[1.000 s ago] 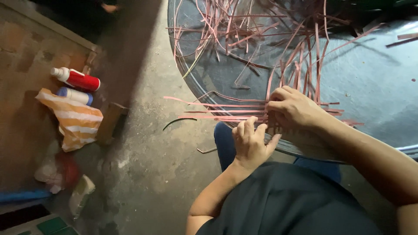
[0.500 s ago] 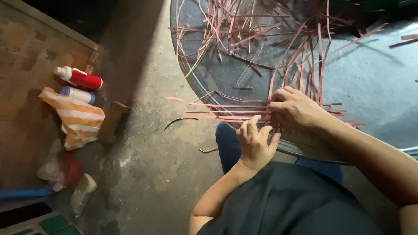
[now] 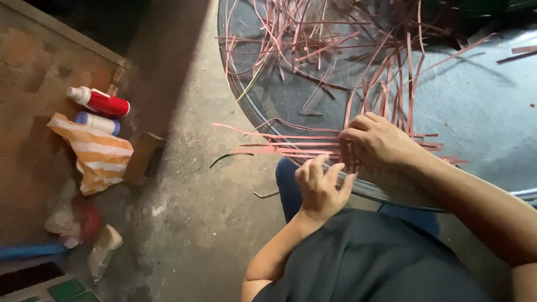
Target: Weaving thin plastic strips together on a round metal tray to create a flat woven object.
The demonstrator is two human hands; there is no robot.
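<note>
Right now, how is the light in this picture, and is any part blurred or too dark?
Head view: light falls across the middle floor and the round tray, which shows a soft sheen; the top left corner and lower left are in deep shadow; both hands, left and right, and the strips look fairly sharp.

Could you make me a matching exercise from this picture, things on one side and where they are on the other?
Things:
1. red bottle
2. striped cloth
3. right hand
4. left hand

Places:
A. pressed on the woven pink strips
B. on the floor just below the bottles
C. raised above the knee, beside the weave
D. far left, against the brick wall

Pairs: 1-D, 2-B, 3-A, 4-C
</note>
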